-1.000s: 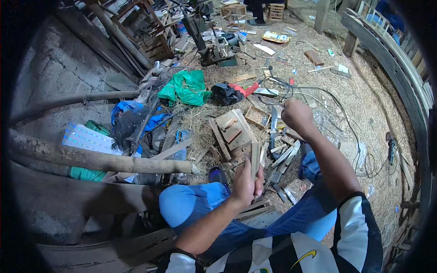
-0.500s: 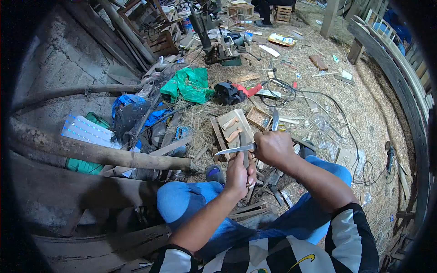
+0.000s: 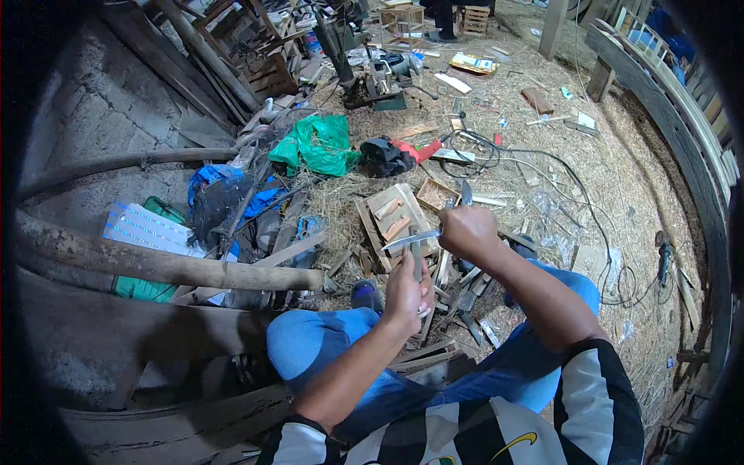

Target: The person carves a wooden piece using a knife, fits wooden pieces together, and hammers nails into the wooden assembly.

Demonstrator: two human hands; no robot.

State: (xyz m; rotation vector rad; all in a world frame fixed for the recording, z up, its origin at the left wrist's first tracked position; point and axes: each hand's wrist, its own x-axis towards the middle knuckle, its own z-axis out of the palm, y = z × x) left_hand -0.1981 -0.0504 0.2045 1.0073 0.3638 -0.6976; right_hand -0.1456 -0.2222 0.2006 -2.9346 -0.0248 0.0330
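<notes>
My right hand [image 3: 470, 231] is closed around a knife [image 3: 413, 239], whose blade points left. The blade crosses a narrow flat bar [image 3: 417, 260] near its upper end. My left hand [image 3: 408, 293] grips this bar from below and holds it upright; its material is hard to tell. Just beyond the hands, a wooden block [image 3: 391, 213] with small wood pieces on it rests on the ground. Beside it lies a small wooden box [image 3: 436, 194]. A second blade [image 3: 466, 192] shows just above my right hand.
A green plastic bag [image 3: 316, 146] and a red and black tool [image 3: 395, 154] lie ahead. A thick pole [image 3: 170, 262] reaches in from the left. Cables [image 3: 558, 167] run over the straw at right. A machine [image 3: 372, 81] stands farther off, with part of a person [image 3: 443, 19] beyond.
My right hand, raised and apart a second ago, has come down to the left with the knife, which now crosses the bar. The bar has turned in my left hand from its broad face to a narrow one.
</notes>
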